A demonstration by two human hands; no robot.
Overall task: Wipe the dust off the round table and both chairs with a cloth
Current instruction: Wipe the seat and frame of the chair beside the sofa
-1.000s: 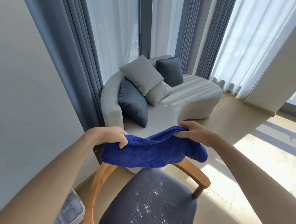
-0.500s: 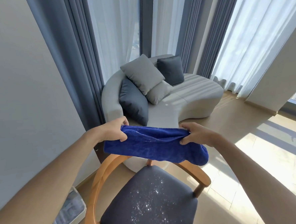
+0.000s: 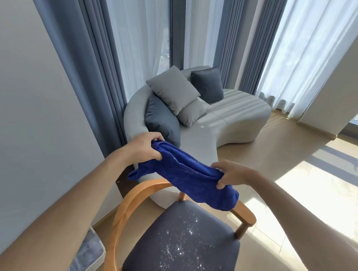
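- Floor (image 3: 315,189) of pale wood and light tiles fills the right side, with bright sun patches and dark stripes of shadow on it.
- A plain grey wall (image 3: 21,103) stands on the left; long blue-grey curtains (image 3: 79,64) and thin white curtains (image 3: 315,43) hang in front of tall windows behind.
- A curved light grey sofa (image 3: 231,119) stands near the windows. On it lie four cushions: two dark blue-grey ones (image 3: 162,119) and two light grey ones (image 3: 173,89), leaning on each other at the sofa's back.
- A chair (image 3: 180,246) stands directly below the camera. It has a curved wooden back rail and a dark padded seat, and many white specks of dust lie on the seat.
- The cloth (image 3: 189,174) is blue and fluffy. It is stretched in the air between both hands, above the back rail of the chair and slanting down to the right; its lower right end hangs over the rail.
- The left hand (image 3: 145,146) grips the upper end of the cloth, with fingers curled around the bunched fabric.
- The right hand (image 3: 232,173) pinches the lower part of the cloth between thumb and curled fingers.
- A flat thing with a grey-blue pattern (image 3: 85,264) lies on the floor at the lower left, near the wall; what it is I cannot tell.
- The round table does not show in this view.
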